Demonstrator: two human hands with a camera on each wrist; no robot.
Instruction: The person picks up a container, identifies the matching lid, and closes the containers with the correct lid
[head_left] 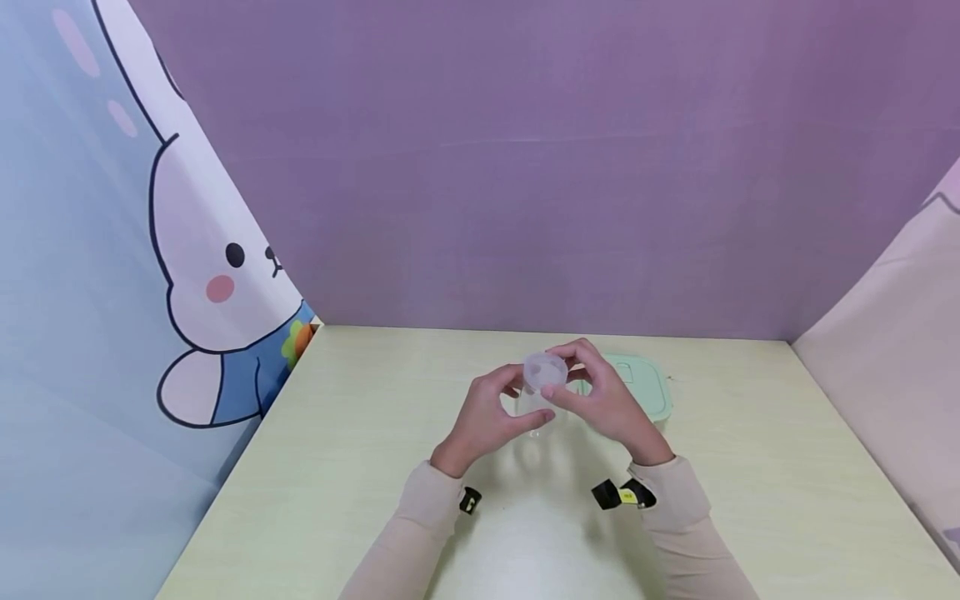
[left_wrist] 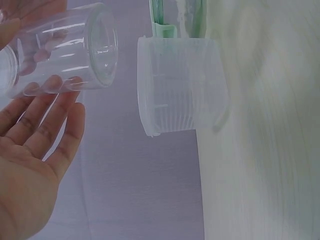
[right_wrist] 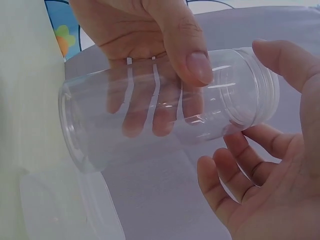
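Note:
A clear plastic jar (right_wrist: 165,115) lies on its side in the air, base pointing away from me. My left hand (head_left: 486,417) grips its body, thumb (right_wrist: 192,60) on the near side and fingers behind. My right hand (head_left: 606,404) sits at the threaded mouth (right_wrist: 255,85), palm open and fingers (right_wrist: 240,150) loosely bent and spread; none plainly grips it. A ribbed translucent lid (left_wrist: 180,85) stands on the table just beyond the jar's base (left_wrist: 102,47), free of both hands. In the head view the jar (head_left: 536,417) sits between my hands, with the lid (head_left: 545,371) above it.
A box with a mint-green lid (head_left: 641,385) stands on the pale table (head_left: 750,467) just behind my right hand. A purple backdrop (head_left: 525,167) closes the far side, a rabbit-print curtain (head_left: 210,275) the left, and another cloth panel (head_left: 892,350) the right.

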